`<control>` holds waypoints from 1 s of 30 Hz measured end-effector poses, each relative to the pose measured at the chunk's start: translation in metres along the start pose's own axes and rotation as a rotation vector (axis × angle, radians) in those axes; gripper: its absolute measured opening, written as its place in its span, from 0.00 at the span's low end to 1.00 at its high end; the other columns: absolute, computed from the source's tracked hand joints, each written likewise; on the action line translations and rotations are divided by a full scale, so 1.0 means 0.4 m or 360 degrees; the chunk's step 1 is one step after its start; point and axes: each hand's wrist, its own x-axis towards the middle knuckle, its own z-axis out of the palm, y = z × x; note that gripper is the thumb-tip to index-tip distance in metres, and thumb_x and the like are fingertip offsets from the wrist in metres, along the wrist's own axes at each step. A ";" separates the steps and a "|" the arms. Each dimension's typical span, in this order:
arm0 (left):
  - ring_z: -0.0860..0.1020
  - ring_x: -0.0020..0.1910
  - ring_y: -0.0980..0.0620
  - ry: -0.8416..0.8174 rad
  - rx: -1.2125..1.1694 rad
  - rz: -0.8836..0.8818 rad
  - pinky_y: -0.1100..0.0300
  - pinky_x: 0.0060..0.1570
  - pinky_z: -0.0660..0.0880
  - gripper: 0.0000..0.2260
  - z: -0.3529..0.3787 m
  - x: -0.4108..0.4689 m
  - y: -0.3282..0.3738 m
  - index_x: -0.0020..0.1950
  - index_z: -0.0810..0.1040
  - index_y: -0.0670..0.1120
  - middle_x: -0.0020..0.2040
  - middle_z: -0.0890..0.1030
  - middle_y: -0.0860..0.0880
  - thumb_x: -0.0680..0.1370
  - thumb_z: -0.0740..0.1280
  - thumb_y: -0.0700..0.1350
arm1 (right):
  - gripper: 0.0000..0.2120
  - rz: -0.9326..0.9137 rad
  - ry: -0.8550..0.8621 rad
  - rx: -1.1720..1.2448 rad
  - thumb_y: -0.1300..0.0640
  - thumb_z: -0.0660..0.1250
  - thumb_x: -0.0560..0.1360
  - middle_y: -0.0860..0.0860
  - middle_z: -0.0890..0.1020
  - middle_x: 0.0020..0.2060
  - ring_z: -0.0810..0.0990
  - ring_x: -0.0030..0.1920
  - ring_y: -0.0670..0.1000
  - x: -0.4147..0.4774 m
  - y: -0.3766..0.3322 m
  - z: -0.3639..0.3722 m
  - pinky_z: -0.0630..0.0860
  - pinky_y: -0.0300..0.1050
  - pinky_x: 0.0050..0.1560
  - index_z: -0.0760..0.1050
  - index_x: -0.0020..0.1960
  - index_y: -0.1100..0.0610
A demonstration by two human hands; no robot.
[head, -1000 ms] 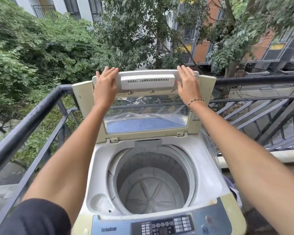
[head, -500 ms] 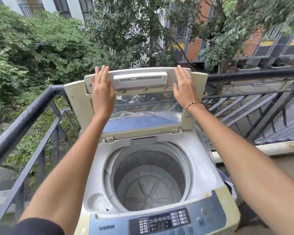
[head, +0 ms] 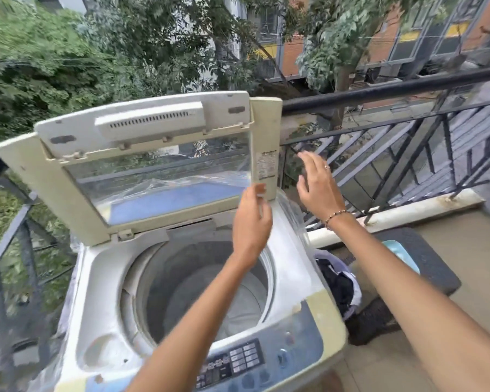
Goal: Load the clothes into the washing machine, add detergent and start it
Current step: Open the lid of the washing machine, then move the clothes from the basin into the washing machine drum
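Standing on a balcony against a black railing (head: 379,91), the one washing machine (head: 102,278) is a top-loader whose mouth faces straight up, with its control panel (head: 238,360) on the near edge, toward the person. Its single lid (head: 142,142) is hinged at the far edge and raised close to upright, its inner face turned to the camera. The lid's long axis runs left to right, its right end higher in the view. The one drum (head: 181,278) is round, its axis vertical, and its pale floor shows below the rim. Two hands reach in over the machine. The left hand (head: 252,219) is seen from the back at the lid's lower right corner, its fingers loosely bent and close together, wrapped round nothing that shows. Motion blur hides whether the tips touch the lid's frame. The right hand (head: 317,188) hangs in the air just right of the lid, apart from it, with the palm forward and the fingers straight and spread. It wears one ring (head: 326,167), and one beaded bracelet (head: 335,216) circles its wrist. On the floor just beside the machine's right side stands one pale basket (head: 323,254) holding the clothes (head: 337,281), a dark heap with a white piece at its edge. Its far side sits on a dark mat (head: 436,267).
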 end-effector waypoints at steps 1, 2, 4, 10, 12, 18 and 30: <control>0.77 0.53 0.51 -0.0081 -0.0003 -0.0023 0.53 0.54 0.74 0.12 0.059 -0.012 0.010 0.62 0.71 0.46 0.56 0.78 0.50 0.78 0.58 0.39 | 0.21 0.0045 -0.0031 -0.0008 0.64 0.60 0.76 0.58 0.70 0.66 0.71 0.64 0.55 -0.021 0.050 -0.001 0.65 0.41 0.66 0.65 0.68 0.63; 0.77 0.53 0.51 -0.0167 0.0000 -0.0053 0.53 0.53 0.74 0.11 0.127 -0.023 0.020 0.61 0.71 0.47 0.55 0.78 0.50 0.79 0.58 0.40 | 0.20 0.0091 -0.0073 -0.0017 0.64 0.60 0.75 0.57 0.70 0.64 0.72 0.61 0.56 -0.042 0.108 0.000 0.69 0.43 0.63 0.66 0.67 0.62; 0.76 0.53 0.48 -0.0332 0.0047 -0.0174 0.54 0.51 0.73 0.10 0.256 -0.044 0.028 0.60 0.71 0.46 0.55 0.78 0.49 0.79 0.58 0.41 | 0.18 0.0172 -0.0195 -0.0032 0.64 0.61 0.74 0.57 0.72 0.60 0.74 0.57 0.57 -0.086 0.219 0.014 0.72 0.49 0.59 0.68 0.64 0.62; 0.76 0.50 0.44 -0.0603 0.0130 -0.0763 0.53 0.49 0.71 0.06 0.654 -0.032 0.022 0.52 0.71 0.45 0.50 0.76 0.46 0.76 0.59 0.41 | 0.16 0.0462 -0.0706 0.0031 0.65 0.62 0.73 0.60 0.72 0.57 0.74 0.55 0.60 -0.211 0.576 0.109 0.69 0.50 0.57 0.71 0.61 0.64; 0.75 0.48 0.46 -0.0641 0.0158 -0.0959 0.55 0.46 0.69 0.04 0.763 -0.024 -0.005 0.51 0.70 0.46 0.47 0.74 0.48 0.77 0.59 0.42 | 0.13 0.0531 -0.0845 0.0068 0.64 0.61 0.74 0.59 0.73 0.55 0.74 0.53 0.60 -0.253 0.683 0.151 0.71 0.51 0.54 0.72 0.58 0.63; 0.68 0.34 0.44 -0.0631 0.0156 -0.1345 0.57 0.31 0.60 0.09 0.979 -0.035 -0.158 0.38 0.63 0.47 0.33 0.67 0.44 0.77 0.58 0.38 | 0.14 0.0665 -0.1202 0.0158 0.62 0.57 0.75 0.60 0.73 0.55 0.75 0.53 0.61 -0.340 0.872 0.296 0.72 0.53 0.52 0.71 0.58 0.64; 0.76 0.50 0.46 -0.0560 0.0177 -0.2211 0.55 0.49 0.70 0.13 1.139 -0.191 -0.608 0.62 0.69 0.43 0.53 0.75 0.45 0.77 0.62 0.41 | 0.15 0.0678 -0.1605 0.0412 0.59 0.59 0.78 0.55 0.71 0.63 0.73 0.59 0.56 -0.486 0.998 0.656 0.70 0.48 0.58 0.70 0.64 0.59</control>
